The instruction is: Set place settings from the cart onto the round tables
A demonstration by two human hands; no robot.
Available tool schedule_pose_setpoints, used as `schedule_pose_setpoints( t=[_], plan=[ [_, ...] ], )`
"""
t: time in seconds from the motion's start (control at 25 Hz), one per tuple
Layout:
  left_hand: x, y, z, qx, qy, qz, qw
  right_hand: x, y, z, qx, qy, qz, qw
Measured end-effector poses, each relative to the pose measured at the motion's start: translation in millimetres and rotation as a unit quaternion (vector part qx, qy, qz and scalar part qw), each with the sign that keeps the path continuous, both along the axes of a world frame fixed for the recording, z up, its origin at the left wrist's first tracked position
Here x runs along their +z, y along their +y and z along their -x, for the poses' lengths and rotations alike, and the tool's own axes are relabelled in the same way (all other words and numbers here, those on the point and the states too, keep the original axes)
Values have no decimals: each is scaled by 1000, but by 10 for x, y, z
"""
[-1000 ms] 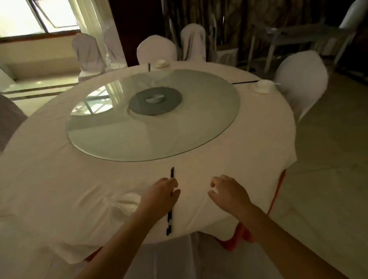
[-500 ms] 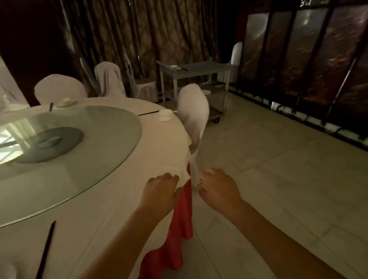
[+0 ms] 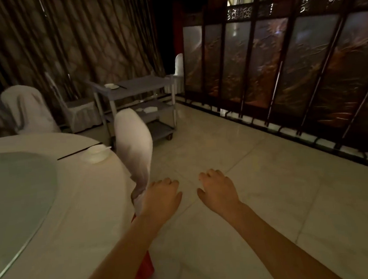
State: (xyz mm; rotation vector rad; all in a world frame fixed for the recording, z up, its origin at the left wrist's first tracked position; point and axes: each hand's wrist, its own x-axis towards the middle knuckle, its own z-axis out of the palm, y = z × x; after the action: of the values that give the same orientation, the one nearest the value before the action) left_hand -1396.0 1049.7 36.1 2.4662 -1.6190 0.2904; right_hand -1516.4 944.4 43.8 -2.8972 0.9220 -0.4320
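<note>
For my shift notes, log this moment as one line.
phase: heading to cart | left hand: empty | right hand: empty | round table: one setting visible

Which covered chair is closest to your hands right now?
The white-covered chair tucked against the round table, just beyond the left hand; the other chairs stand back by the curtain and screen.

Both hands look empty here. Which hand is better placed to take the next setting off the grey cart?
Marginally the right hand: it hangs over open floor toward the grey cart, while the left hand sits beside the covered chair.
</note>
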Motion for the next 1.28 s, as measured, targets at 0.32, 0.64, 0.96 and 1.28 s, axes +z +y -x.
schedule_pose_setpoints(
  t=[0.32,0.64,0.96,1.28],
  plan=[
    [257,-2340,-1141,-31,-42,15,999,260,-2249,-891,-74,-16,-5,997],
    [260,-3746,-1686,32,-50,8,998,230,-3801,-1462,-30,-25,0,999],
    [330,-5282,-2544,100,-48,9,994,404,-5600,-2488,43,-19,-4,999],
    [198,-6429,-4099,137,-32,1,990,308,-6738,-4074,67,-34,13,997]
  ],
)
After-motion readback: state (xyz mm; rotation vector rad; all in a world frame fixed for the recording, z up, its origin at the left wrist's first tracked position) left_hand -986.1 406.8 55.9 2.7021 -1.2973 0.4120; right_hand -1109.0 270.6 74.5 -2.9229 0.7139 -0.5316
